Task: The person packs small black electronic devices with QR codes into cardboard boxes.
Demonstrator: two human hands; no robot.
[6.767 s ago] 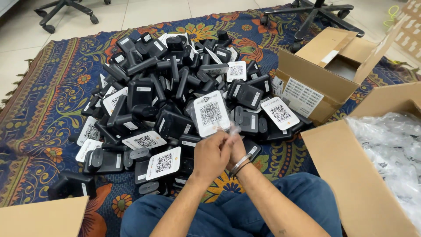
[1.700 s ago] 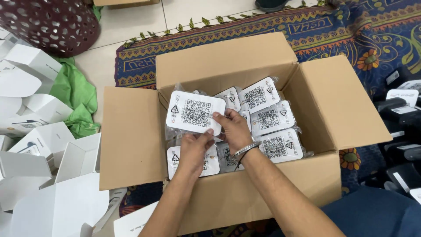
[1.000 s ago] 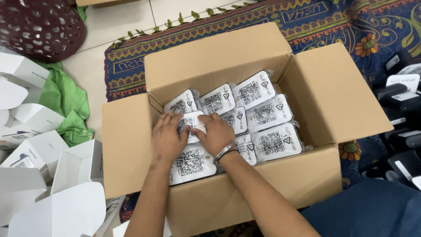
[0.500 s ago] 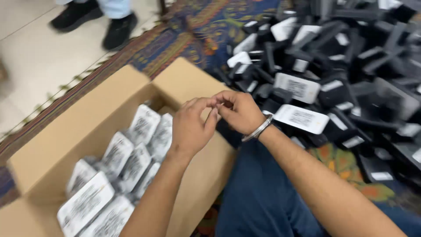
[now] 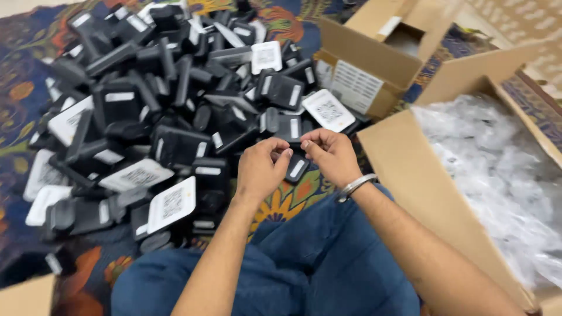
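Your left hand (image 5: 260, 169) and right hand (image 5: 331, 155) are together in front of you, just above the near edge of the pile of black devices (image 5: 175, 105). Fingers of both are curled in and the fingertips (image 5: 287, 153) almost meet. If sth thin is pinched between them, I cannot tell - the picture does not show it clearly. A metal bracelet (image 5: 355, 186) sits on your right wrist.

The nearest thing is a small black device (image 5: 295, 167) w/ a white label. It lies on the rug (image 5: 293, 199) directly under the fingertips, apart from them, at the foot of the pile. Other units lie face up and show a white plate with a code square, e.g. one near your left knee (image 5: 171, 203) and one at the far side of the pile (image 5: 329, 109).

At your right stands a big open carton (image 5: 410, 175) filled with clear plastic bags (image 5: 497, 164). Behind it is a smaller open carton (image 5: 363, 58).

My judgement: you are between two units - hands busy with each other, no device gripped yet. A next pick would need the fingers spread first, then one hand down on the small unit below, taken by its sides so the neighbours do not slide. A bag, if wanted, asks a reach to the right, over the carton wall.
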